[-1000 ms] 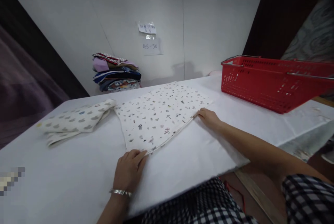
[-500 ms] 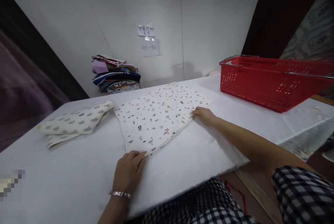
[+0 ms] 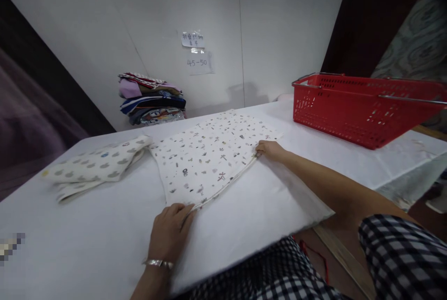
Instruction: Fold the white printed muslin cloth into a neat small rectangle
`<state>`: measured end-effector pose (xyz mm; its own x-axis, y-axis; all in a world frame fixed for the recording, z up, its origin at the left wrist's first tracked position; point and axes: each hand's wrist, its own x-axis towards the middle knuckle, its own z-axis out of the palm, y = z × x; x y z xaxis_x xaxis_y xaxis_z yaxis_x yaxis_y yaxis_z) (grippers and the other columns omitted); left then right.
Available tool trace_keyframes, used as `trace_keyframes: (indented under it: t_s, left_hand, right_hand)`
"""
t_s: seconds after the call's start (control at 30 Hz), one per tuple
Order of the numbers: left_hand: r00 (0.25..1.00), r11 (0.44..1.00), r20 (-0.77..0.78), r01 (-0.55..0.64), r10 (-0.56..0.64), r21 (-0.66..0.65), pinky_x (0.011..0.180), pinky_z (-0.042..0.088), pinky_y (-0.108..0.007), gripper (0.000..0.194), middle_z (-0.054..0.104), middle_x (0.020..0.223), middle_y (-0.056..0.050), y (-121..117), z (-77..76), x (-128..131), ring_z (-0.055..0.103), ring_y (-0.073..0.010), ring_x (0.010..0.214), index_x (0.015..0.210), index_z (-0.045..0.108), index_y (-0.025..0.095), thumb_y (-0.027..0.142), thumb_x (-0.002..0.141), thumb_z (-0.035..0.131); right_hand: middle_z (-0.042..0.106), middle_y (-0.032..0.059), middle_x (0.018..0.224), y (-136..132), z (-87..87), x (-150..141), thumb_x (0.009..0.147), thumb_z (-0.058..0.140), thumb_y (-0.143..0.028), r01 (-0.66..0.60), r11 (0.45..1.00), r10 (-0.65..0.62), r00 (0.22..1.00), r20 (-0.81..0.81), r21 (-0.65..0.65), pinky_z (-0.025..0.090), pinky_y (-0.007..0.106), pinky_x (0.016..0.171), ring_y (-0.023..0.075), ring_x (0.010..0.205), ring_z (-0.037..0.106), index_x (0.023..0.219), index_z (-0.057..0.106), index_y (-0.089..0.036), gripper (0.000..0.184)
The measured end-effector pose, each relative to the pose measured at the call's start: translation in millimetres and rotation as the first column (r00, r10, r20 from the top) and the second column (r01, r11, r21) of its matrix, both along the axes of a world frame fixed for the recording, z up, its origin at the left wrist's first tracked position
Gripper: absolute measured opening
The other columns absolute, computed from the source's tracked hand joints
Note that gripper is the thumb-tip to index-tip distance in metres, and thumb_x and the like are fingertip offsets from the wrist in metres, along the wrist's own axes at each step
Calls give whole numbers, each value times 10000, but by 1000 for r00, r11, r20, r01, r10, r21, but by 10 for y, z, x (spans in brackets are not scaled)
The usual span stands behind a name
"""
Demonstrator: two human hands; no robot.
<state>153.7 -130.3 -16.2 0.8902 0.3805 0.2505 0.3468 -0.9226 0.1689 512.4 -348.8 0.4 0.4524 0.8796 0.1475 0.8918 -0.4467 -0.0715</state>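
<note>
A white cloth (image 3: 209, 151) with small printed palm trees and other motifs lies spread on the white-covered table (image 3: 223, 239). My left hand (image 3: 172, 225), with a silver bracelet at the wrist, is closed on its near left corner. Farther right, my right hand (image 3: 270, 150) pinches the same near edge, so the edge runs between both hands. To the left, touching or almost touching the spread cloth, lies a folded white cloth (image 3: 101, 165) with grey printed shapes. The fingertips of both hands are partly hidden at the fabric edge.
A stack of folded fabrics (image 3: 152, 99) stands at the back left against the wall. On the right side of the table sits a red plastic basket (image 3: 349, 109) with metal handles. Two paper signs (image 3: 199, 63) are fixed to the wall. The table's near edge borders my lap.
The view has shifted slightly. My right hand's fingers have curled more tightly at the cloth's edge, which looks slightly raised there. My left hand stays at its corner.
</note>
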Motion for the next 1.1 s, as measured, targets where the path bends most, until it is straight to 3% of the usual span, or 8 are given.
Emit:
trace_keyframes:
  t_s: [0.27, 0.47, 0.67, 0.97, 1.1]
  left_hand:
    - [1000, 1000, 5, 7, -7, 21, 756, 438, -344, 316, 658, 913, -28, 16, -19, -7, 583, -208, 866, 985, 708, 284, 393, 862, 438]
    - [1000, 1000, -4, 5, -5, 15, 757, 427, -338, 316, 655, 915, -20, 21, -20, -9, 574, -200, 862, 984, 708, 305, 412, 868, 433]
    - [1000, 1000, -24, -16, 16, 18, 762, 421, -332, 321, 654, 940, -26, 23, -31, -3, 567, -201, 874, 1007, 705, 288, 393, 861, 438]
    - [1000, 1000, 4, -4, 4, 12, 763, 424, -341, 336, 656, 930, -32, 47, -52, -19, 570, -210, 875, 1017, 703, 281, 406, 859, 434]
    - [1000, 1000, -4, -14, 14, 5, 775, 424, -342, 344, 655, 947, -34, 53, -56, -19, 569, -213, 889, 1028, 700, 286, 409, 860, 427]
  right_hand:
    - [595, 31, 933, -72, -1, 15, 875, 407, -154, -64, 996, 64, 998, 6, -65, 312, 228, 602, 128, 759, 535, 880, 653, -210, 253]
    - [589, 32, 986, -121, -2, 9, 892, 445, -241, -98, 991, 100, 995, 16, -95, 342, 224, 644, 146, 859, 542, 959, 648, -245, 214]
    - [592, 59, 1010, -84, 3, 10, 878, 469, -190, -101, 988, 104, 994, 25, -114, 349, 221, 665, 161, 934, 541, 927, 652, -206, 190]
    - [592, 64, 1011, -7, 120, 76, 896, 408, -172, -63, 996, 67, 996, 60, -68, 303, 232, 591, 157, 877, 542, 889, 649, -194, 242]
    - [595, 70, 975, -31, 60, 65, 868, 429, -128, -87, 992, 96, 991, 93, -91, 296, 230, 597, 155, 861, 533, 870, 648, -187, 227]
